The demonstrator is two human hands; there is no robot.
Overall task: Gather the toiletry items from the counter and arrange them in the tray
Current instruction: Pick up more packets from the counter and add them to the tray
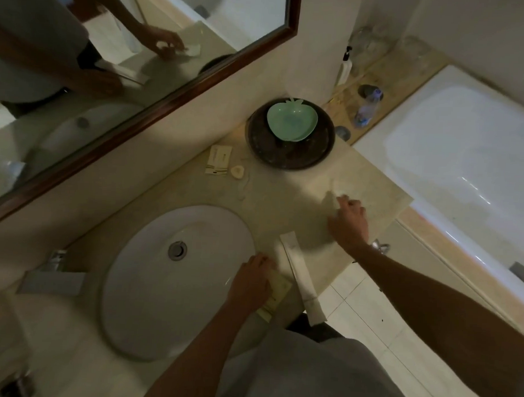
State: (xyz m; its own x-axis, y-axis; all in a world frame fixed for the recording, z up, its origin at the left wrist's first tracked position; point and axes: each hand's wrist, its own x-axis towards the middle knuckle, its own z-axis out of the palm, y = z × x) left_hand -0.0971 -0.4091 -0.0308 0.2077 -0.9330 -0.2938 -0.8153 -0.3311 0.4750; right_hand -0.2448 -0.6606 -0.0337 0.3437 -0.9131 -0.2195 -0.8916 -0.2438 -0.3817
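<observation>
A dark round tray (pixel 285 165) stands at the back of the counter with a green apple-shaped dish (pixel 291 119) in it. To its left lie a cream packet (pixel 219 161) and a small heart-shaped soap (pixel 237 171). A long white tube (pixel 301 277) lies at the counter's front edge, partly overhanging. My left hand (pixel 249 282) is curled over a flat cream box (pixel 278 294) beside the sink. My right hand (pixel 349 220) reaches across the bare counter right of the tube, fingertips down. Whether it pinches anything is hidden, though the mirror shows something small and pale at its fingers.
An oval white sink (pixel 150 298) with a metal tap (pixel 54 272) fills the left. A framed mirror (pixel 175 97) hangs behind. A bathtub (pixel 464 163) lies to the right, and its ledge holds a water bottle (pixel 365 111) and a pump bottle (pixel 344 69).
</observation>
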